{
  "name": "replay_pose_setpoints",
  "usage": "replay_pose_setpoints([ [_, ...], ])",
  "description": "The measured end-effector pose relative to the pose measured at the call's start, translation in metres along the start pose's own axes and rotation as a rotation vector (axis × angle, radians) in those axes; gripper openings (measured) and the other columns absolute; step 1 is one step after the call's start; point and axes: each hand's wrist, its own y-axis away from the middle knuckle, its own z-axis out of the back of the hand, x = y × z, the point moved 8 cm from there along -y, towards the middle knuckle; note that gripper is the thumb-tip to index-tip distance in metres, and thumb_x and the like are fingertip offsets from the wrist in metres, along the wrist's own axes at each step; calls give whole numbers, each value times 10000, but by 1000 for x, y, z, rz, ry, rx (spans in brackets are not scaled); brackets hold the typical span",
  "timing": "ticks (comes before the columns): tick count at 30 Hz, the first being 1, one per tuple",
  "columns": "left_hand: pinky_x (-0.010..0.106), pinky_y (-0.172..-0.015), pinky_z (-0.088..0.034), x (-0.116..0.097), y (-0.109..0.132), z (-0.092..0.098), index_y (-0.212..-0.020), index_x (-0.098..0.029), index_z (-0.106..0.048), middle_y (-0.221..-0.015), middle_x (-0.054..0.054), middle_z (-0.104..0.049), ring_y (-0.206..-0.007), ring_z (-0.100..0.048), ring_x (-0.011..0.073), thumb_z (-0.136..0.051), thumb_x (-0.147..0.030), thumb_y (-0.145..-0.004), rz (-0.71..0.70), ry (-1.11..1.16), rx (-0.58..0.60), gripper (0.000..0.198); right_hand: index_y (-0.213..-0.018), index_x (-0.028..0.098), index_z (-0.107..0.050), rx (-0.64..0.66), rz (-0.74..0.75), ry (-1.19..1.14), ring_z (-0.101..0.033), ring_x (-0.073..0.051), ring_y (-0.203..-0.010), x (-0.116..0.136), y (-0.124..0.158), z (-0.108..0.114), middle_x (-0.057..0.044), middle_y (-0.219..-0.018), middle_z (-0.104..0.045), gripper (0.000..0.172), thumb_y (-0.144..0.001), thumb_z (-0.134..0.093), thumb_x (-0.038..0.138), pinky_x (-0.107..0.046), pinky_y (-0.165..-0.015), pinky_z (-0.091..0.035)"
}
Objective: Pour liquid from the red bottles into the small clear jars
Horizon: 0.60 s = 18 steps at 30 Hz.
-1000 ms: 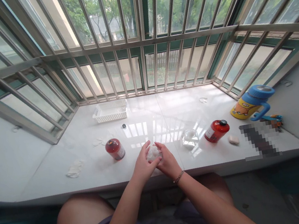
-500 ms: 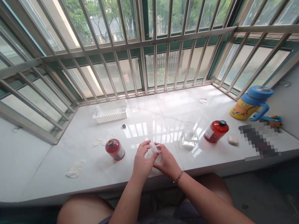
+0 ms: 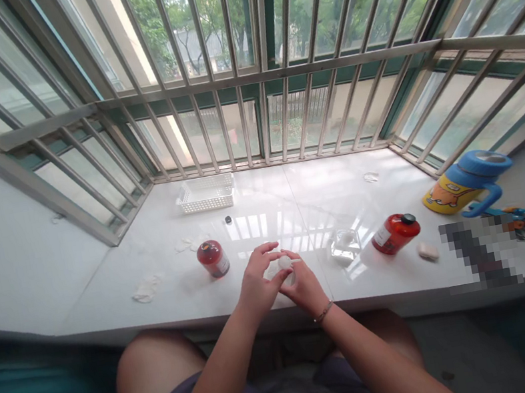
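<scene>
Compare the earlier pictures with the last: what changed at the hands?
The crumpled whitish bundle now shows as a small white rounded piece with a thin tip pointing right, between the left hand and right hand. Neither let go. The red bottles and white basket stayed put.

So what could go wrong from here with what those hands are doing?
The small whitish object sits between the left hand and right hand, close to the front edge of the window sill, so if it slipped it might fall off. The red bottle is near the left hand and could perhaps be knocked by a careless move.
</scene>
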Motion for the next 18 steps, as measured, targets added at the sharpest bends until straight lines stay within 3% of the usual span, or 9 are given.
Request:
replay_pose_setpoints([
  [2, 520, -1134, -550, -20, -2, 14, -1226, -269, -734, -1358, 117, -694, -1307, -657, 292, -750, -322, -971, -64, -7, -19, 260, -1476, 248, -513, 10, 4, -7, -621, -337, -1352, 1, 1, 0, -140, -1431, -626, 695, -870, -820, 396, -552, -1157, -531],
  [4, 500, -1096, -580, -42, -7, 39, -1249, -269, -714, -1310, 108, -726, -1270, -680, 286, -743, -306, -979, -144, -44, -76, 274, -1508, 256, -472, 16, 10, -22, -629, -328, -1342, 1, 1, 0, -135, -1434, -623, 744, -875, -826, 418, -543, -1150, -541],
  [7, 488, -1091, -581, -65, -16, 95, -1316, -285, -688, -1299, 81, -740, -1259, -683, 276, -715, -249, -989, -270, -257, -209, 330, -1527, 260, -437, 19, 19, -37, -619, -322, -1355, 1, 3, 0, -136, -1439, -617, 773, -888, -828, 448, -533, -1151, -545],
  [9, 532, -1159, -519, -61, -24, 132, -1356, -280, -679, -1333, 79, -732, -1299, -656, 293, -695, -236, -990, -342, -501, -268, 369, -1522, 260, -436, 20, 19, -37, -614, -320, -1361, 0, 3, -1, -139, -1441, -614, 760, -898, -822, 455, -534, -1150, -545],
  [11, 577, -1189, -470, -34, -36, 164, -1344, -262, -694, -1344, 93, -725, -1323, -633, 325, -667, -269, -996, -330, -703, -270, 349, -1518, 257, -437, 21, 16, -31, -616, -319, -1355, -2, 4, -2, -140, -1441, -613, 753, -900, -820, 457, -537, -1148, -546],
  [14, 572, -1182, -464, 38, -53, 203, -1301, -220, -721, -1392, 134, -685, -1341, -595, 349, -600, -315, -1018, -144, -889, -243, 323, -1510, 254, -440, 19, 18, -21, -622, -315, -1345, -4, 4, -4, -139, -1439, -615, 747, -899, -821, 453, -543, -1150, -544],
  [16, 550, -1193, -456, 91, -59, 218, -1285, -196, -735, -1437, 156, -647, -1363, -562, 360, -583, -313, -1003, 30, -963, -189, 341, -1506, 253, -444, 16, 28, -21, -626, -315, -1342, -5, 4, -4, -139, -1441, -618, 740, -898, -818, 448, -539, -1141, -551],
  [18, 534, -1228, -421, 140, -61, 221, -1297, -163, -736, -1500, 176, -597, -1413, -517, 366, -565, -299, -987, 210, -978, -93, 380, -1504, 252, -452, 9, 38, -23, -633, -316, -1335, -5, 4, -4, -139, -1439, -623, 736, -895, -817, 443, -529, -1123, -565],
])
